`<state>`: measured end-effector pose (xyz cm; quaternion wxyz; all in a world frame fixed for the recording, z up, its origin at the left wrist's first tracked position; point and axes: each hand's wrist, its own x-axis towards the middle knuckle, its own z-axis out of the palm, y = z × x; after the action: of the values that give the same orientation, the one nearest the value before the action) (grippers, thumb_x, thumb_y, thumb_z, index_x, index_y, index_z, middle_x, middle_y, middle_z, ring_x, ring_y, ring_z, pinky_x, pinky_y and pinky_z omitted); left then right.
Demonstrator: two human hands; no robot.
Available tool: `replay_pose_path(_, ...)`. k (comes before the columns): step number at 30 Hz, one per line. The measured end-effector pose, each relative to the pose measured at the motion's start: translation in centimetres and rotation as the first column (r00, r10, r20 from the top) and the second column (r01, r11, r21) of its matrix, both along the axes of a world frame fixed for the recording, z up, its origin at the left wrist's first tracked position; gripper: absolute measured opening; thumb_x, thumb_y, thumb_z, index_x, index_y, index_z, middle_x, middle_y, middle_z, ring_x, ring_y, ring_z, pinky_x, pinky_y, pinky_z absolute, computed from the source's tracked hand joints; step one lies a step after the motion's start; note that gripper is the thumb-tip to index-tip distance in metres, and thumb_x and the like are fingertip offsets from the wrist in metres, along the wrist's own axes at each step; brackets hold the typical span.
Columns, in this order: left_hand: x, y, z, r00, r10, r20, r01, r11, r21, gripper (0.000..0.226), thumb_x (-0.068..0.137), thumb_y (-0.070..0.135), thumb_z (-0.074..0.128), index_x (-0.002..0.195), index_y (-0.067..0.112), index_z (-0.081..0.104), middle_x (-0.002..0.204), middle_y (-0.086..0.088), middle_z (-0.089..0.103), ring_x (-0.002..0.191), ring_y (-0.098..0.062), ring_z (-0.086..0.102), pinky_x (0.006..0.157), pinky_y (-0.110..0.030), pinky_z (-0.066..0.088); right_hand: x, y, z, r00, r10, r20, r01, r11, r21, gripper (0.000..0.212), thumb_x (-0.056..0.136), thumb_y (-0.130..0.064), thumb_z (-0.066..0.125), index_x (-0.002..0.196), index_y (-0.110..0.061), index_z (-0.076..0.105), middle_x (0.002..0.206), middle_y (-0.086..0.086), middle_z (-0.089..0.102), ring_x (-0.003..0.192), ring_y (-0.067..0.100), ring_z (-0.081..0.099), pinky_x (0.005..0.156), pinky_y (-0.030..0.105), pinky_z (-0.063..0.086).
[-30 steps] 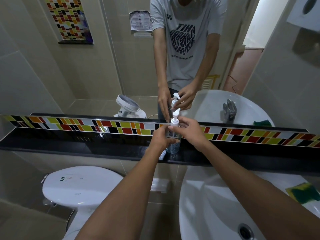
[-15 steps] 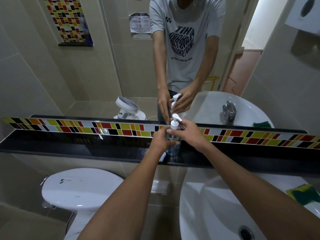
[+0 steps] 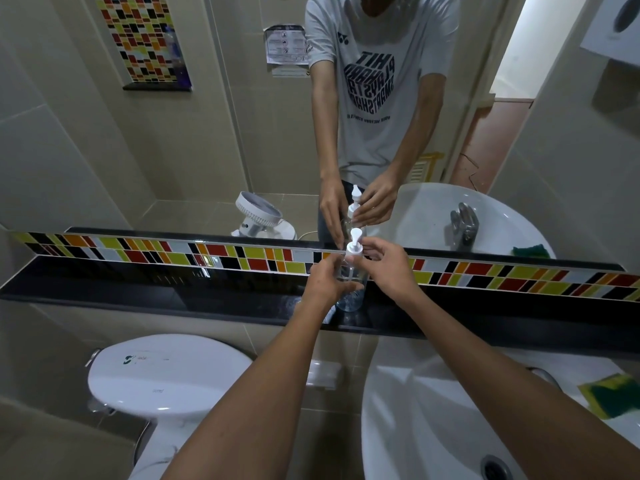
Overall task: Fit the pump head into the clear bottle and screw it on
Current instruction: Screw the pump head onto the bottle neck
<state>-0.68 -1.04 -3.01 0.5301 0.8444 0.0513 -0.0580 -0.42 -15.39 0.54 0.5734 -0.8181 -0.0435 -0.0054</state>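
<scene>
A clear plastic bottle point(image 3: 352, 296) stands upright on the black shelf point(image 3: 173, 289) below the mirror. The white pump head point(image 3: 355, 243) sits in its neck, with the nozzle pointing up and away from me. My left hand point(image 3: 328, 279) wraps around the bottle's body from the left. Fingertips of my right hand point(image 3: 388, 268) pinch the white collar of the pump head from the right. The bottle's middle is hidden behind my fingers.
A white toilet point(image 3: 166, 375) is at lower left and a white sink basin point(image 3: 450, 427) at lower right, with a green and yellow sponge point(image 3: 609, 393) on its rim. A coloured tile strip point(image 3: 485, 275) backs the shelf. The mirror point(image 3: 242, 133) reflects a person, a fan and the tap.
The pump nozzle has turned from pointing right to pointing up and away, and my right hand's fingers have shifted round the collar. The bottle stays on the shelf.
</scene>
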Motion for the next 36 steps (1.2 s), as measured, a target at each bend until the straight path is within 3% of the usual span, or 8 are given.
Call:
replay_pose_path(4,0.0,0.0,-0.2,1.0,0.009,0.012,-0.009,1.0,0.01,0.074,0.07,0.016,0.092,0.136,0.012,0.059,0.134,-0.009,0.064,0.126,-0.022,0.058,0.101,-0.033,0.05,0.5,0.2,-0.2,0.996,-0.087,-0.024,0.087,0.996,-0.004,0.045,0.076,-0.017,0.091,0.117,-0.009,0.074,0.108,0.005,0.08,0.101,0.018,0.076,0.097,0.042,0.06)
replay_pose_path(9,-0.2,-0.2,-0.4,0.999,0.029,0.032,-0.029,1.0,0.002,0.075,0.069,0.018,0.093,0.136,0.013,0.059,0.132,-0.006,0.066,0.122,-0.02,0.061,0.102,-0.04,0.054,0.6,0.9,-0.4,0.989,-0.145,-0.014,0.145,0.989,-0.029,0.049,0.072,-0.028,0.094,0.11,-0.009,0.068,0.103,0.003,0.076,0.096,0.019,0.074,0.086,0.034,0.062)
replay_pose_path(13,-0.3,-0.4,-0.4,0.999,0.008,0.031,-0.008,1.0,-0.005,0.071,0.072,0.015,0.09,0.136,0.012,0.059,0.131,-0.005,0.066,0.12,-0.015,0.059,0.098,-0.03,0.051,0.6,-0.5,-0.4,0.999,0.035,-0.009,-0.035,0.999,-0.005,0.051,0.078,-0.035,0.088,0.122,-0.018,0.068,0.118,-0.001,0.076,0.115,0.017,0.07,0.102,0.042,0.056)
replay_pose_path(17,-0.2,-0.3,0.0,0.999,0.012,0.044,-0.013,1.0,0.023,0.072,0.072,0.016,0.091,0.136,0.009,0.059,0.129,-0.007,0.067,0.117,-0.019,0.061,0.097,-0.032,0.052,0.5,-1.1,-0.1,0.992,0.124,-0.003,-0.124,0.992,0.01,0.045,0.091,-0.014,0.078,0.135,-0.01,0.068,0.126,0.004,0.075,0.12,0.017,0.07,0.108,0.042,0.053)
replay_pose_path(22,-0.4,-0.4,0.1,0.998,0.018,0.055,-0.02,0.999,0.036,0.07,0.072,0.015,0.09,0.135,0.008,0.06,0.128,-0.009,0.067,0.111,-0.018,0.061,0.088,-0.026,0.051,0.8,-0.5,0.0,0.999,-0.008,-0.034,0.009,1.0,0.028,0.047,0.078,-0.011,0.089,0.122,-0.005,0.073,0.109,0.007,0.081,0.1,0.017,0.078,0.097,0.039,0.061)
replay_pose_path(25,-0.8,-0.4,0.0,0.997,0.039,0.07,-0.042,0.998,0.037,0.068,0.071,0.016,0.091,0.132,0.009,0.061,0.121,-0.009,0.067,0.096,-0.012,0.058,0.071,-0.014,0.046,0.7,0.5,0.1,0.994,-0.11,-0.017,0.11,0.994,-0.015,0.049,0.07,-0.015,0.094,0.114,-0.003,0.074,0.1,0.006,0.08,0.084,0.009,0.076,0.08,0.019,0.061)
replay_pose_path(31,-0.9,-0.5,0.0,0.997,0.05,0.064,-0.049,0.999,-0.018,0.065,0.072,0.011,0.09,0.131,0.016,0.062,0.113,0.004,0.063,0.093,-0.003,0.061,0.08,-0.022,0.056,0.5,1.8,0.1,0.971,-0.235,0.047,0.238,0.966,-0.096,0.045,0.07,-0.025,0.095,0.103,-0.006,0.073,0.089,-0.001,0.074,0.072,-0.005,0.064,0.061,0.009,0.048)
replay_pose_path(36,-1.0,-0.7,0.0,0.996,0.05,0.072,-0.05,0.999,0.003,0.067,0.073,0.011,0.089,0.133,0.015,0.061,0.115,0.003,0.064,0.102,-0.015,0.065,0.087,-0.031,0.058,0.1,2.3,0.0,0.955,-0.294,0.05,0.297,0.948,-0.113,0.041,0.073,-0.026,0.093,0.102,-0.006,0.073,0.083,-0.006,0.069,0.068,-0.005,0.06,0.055,0.008,0.043)
